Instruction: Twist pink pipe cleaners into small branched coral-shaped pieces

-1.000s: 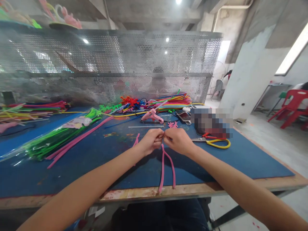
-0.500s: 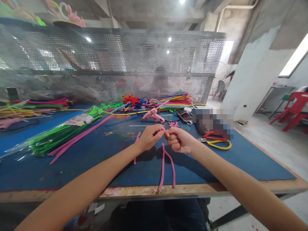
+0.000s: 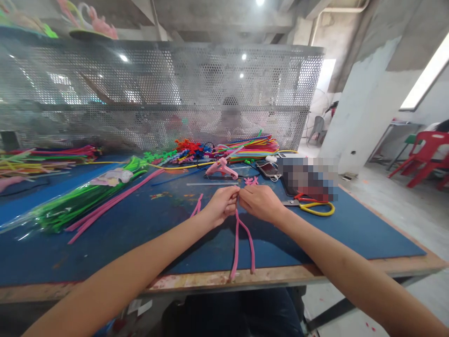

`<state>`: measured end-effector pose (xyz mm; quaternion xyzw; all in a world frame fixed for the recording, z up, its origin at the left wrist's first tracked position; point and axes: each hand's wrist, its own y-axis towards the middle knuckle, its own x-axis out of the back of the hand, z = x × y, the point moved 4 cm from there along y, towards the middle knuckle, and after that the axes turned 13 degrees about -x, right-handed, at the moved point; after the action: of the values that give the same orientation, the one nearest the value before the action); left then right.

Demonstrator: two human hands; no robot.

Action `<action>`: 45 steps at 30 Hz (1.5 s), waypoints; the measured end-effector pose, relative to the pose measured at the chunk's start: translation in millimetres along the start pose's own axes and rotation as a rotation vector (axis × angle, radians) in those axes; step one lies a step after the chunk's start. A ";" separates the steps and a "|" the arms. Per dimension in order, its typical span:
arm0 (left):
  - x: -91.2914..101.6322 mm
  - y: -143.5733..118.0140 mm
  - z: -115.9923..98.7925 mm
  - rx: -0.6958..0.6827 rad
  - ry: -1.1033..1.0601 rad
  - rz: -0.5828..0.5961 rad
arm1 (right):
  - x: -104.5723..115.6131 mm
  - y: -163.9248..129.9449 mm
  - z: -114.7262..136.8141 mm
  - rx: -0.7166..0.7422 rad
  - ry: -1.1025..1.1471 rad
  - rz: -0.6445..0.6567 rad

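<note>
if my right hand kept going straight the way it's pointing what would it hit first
Most likely your left hand: the right hand points leftward at it, fingertips already meeting over the pink pipe cleaner.

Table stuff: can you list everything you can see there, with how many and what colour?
Pipe cleaner: one, pink, bent double, pinched at the top by both hands, ends at the near table edge.
Pink stems: a few, loose, left of the hands.
Green stems: one bagged bundle, far left.
Mixed stems: one pile, many colours, by the mesh screen.
Glue gun: one, pink, behind the hands.
Scissors: one pair, yellow and red handles, right of the hands.
Mat: one, blue, covering the table.
Chair: red, far right; count unclear.
Left hand: pinching the pipe cleaner.
Right hand: pinching it too.
</note>
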<state>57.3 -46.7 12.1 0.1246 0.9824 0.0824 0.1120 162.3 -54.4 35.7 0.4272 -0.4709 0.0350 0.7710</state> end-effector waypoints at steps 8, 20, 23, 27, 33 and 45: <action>3.4 1.0 -5.7 -0.220 0.010 -0.074 | -4.7 3.7 -11.4 -0.382 0.506 -0.030; 23.1 11.6 -5.4 -0.272 0.017 -0.196 | -7.2 2.9 -14.7 -0.392 0.423 -0.012; 19.2 9.0 -7.7 -0.273 -0.016 -0.193 | -2.7 2.3 -10.4 -0.271 0.280 -0.087; 14.4 6.1 -9.9 -0.248 0.015 -0.165 | -0.1 1.8 -7.5 -0.109 0.045 -0.161; 16.3 8.3 -8.8 -0.271 0.107 -0.101 | 2.5 2.4 -4.2 -0.024 -0.079 -0.135; 12.7 9.3 -17.9 -0.447 0.223 0.095 | -19.2 -0.9 -15.0 -0.983 1.692 0.604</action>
<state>43.1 -36.8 28.6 0.1331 0.9391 0.3159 0.0237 162.5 -37.9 17.7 -0.2373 0.1773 0.3208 0.8996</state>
